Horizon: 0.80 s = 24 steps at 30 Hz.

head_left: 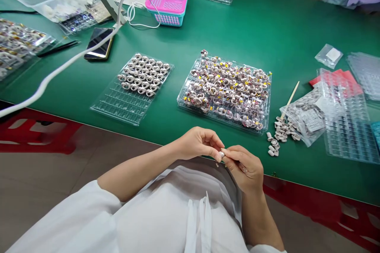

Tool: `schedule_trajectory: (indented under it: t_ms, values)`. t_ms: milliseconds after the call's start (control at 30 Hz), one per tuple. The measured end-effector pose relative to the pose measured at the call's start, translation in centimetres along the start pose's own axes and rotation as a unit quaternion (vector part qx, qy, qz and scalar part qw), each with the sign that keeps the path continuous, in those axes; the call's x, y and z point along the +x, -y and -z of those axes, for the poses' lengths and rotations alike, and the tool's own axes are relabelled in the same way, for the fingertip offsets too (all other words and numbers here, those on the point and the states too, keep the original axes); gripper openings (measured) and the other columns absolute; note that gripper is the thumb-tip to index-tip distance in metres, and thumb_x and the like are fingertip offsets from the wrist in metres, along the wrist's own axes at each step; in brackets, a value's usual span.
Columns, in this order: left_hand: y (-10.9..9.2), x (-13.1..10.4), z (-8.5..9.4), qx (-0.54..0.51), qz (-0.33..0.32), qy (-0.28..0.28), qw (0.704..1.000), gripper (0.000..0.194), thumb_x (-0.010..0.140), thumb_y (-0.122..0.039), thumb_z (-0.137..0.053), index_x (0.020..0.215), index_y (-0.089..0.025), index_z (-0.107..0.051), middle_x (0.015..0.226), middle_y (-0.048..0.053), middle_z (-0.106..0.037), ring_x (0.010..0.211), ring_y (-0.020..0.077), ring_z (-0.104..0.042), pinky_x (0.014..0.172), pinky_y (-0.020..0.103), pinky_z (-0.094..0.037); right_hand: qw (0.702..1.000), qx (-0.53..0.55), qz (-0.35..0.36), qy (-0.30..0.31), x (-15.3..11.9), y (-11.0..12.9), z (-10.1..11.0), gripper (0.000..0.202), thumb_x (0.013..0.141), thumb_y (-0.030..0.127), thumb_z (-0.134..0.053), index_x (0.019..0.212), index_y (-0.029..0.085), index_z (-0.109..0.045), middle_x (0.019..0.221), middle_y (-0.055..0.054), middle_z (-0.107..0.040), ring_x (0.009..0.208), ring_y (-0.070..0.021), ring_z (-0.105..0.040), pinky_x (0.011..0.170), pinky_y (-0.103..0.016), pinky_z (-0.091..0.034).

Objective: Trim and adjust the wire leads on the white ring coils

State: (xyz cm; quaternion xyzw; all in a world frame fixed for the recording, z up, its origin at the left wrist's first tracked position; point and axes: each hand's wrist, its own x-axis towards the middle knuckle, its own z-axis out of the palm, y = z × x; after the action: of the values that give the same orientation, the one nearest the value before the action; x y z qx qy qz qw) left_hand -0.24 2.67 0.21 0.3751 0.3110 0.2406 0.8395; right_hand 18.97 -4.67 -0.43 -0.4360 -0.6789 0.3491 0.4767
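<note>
Fingers (236, 153) around small pale piece (222, 154) near green table's edge (142, 137)

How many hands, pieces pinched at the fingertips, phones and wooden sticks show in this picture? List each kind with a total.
Hands: 2 (left hand, right hand)
Pinched pieces: 1 (small whitish piece)
Phones: 1 (dark phone)
Wooden sticks: 1 (wooden stick near the loose pieces)
Total: 5

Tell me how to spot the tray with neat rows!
On the green table, find the heaped tray near the picture's middle. Just left lies the smaller clear tray. Its pale pieces sit in tidy rows, not jumbled like its neighbour's.
</note>
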Motion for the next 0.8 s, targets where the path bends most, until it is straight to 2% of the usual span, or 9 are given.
schedule_trajectory:
  t_ms: [133,200,333,433,567,700,800]
  values:
    - [0.1,0.1,-0.1,0.002,0.012,0.028,1.0,0.03,0.06,-0.021,-0.091,0.081,-0.011,-0.072,0.073,0.002,-0.077,0.067,0.0139,-0.072,0.07,0.027,-0.059,0.999,-0.003,-0.04,0.017,-0.1,0.1,0.9,0.034,0.087,0.005,-0.066,0.112,0.028,-0.071,0.095,-0.004,-0.071,0.077,-0.0148,-0.066,0.058,-0.024,-0.05]
    - [0.0,0.2,0.1,0.014,0.021,0.037,0.999,0.029,0.065,-0.026,-0.09,0.084,-0.011,-0.073,0.073,0.002,-0.077,0.067,0.0123,-0.071,0.07,0.025,-0.058,0.999,-0.023,-0.036,0.009,0.0,0.2,1.2,0.036,0.088,0.005,-0.063,0.114,0.029,-0.07,0.1,-0.005,-0.07,0.079,-0.0147,-0.066,0.057,-0.024,-0.05]
    - [-0.3,0.1,0.5,0.024,0.044,0.071,0.996,0.03,0.075,-0.034,-0.083,0.093,-0.012,-0.076,0.078,0.004,-0.077,0.068,0.0118,-0.071,0.07,0.024,-0.059,0.994,-0.082,0.067,0.021,0.5,0.5,1.5,0.048,0.089,0.001,-0.058,0.127,0.03,-0.064,0.102,-0.006,-0.07,0.084,-0.0162,-0.065,0.068,-0.029,-0.054]
    - [-0.7,0.0,0.8,0.011,0.072,0.114,0.991,0.028,0.076,-0.032,-0.083,0.095,-0.012,-0.076,0.08,0.005,-0.078,0.071,0.0133,-0.072,0.073,0.025,-0.06,0.982,-0.101,0.149,0.056,1.2,0.6,1.4,0.054,0.091,0.002,-0.055,0.136,0.03,-0.058,0.104,-0.008,-0.072,0.084,-0.0173,-0.065,0.072,-0.032,-0.055]
    - [-1.2,0.1,1.1,0.009,0.107,0.137,0.985,0.022,0.076,-0.028,-0.082,0.09,-0.011,-0.075,0.079,0.005,-0.077,0.071,0.0148,-0.073,0.075,0.026,-0.06,0.972,-0.114,0.192,0.071,2.1,0.6,0.9,0.051,0.094,0.006,-0.049,0.14,0.029,-0.054,0.105,-0.009,-0.074,0.08,-0.0179,-0.063,0.07,-0.033,-0.055]
    - [-1.1,0.1,1.4,0.068,0.078,0.141,0.984,0.016,0.075,-0.024,-0.081,0.082,-0.011,-0.074,0.073,0.004,-0.075,0.069,0.014,-0.071,0.075,0.025,-0.057,0.974,-0.109,0.186,0.074,2.1,0.5,0.5,0.053,0.093,0.004,-0.052,0.139,0.029,-0.056,0.103,-0.008,-0.075,0.08,-0.0178,-0.062,0.07,-0.032,-0.054]
    - [-1.2,-0.2,1.0,0.121,0.023,0.097,0.988,0.014,0.079,-0.023,-0.075,0.087,-0.011,-0.075,0.076,0.005,-0.075,0.071,0.0137,-0.07,0.074,0.024,-0.056,0.99,-0.071,0.113,0.041,1.5,0.2,0.7,0.047,0.092,0.005,-0.054,0.131,0.03,-0.063,0.106,-0.008,-0.073,0.085,-0.0174,-0.065,0.071,-0.031,-0.055]
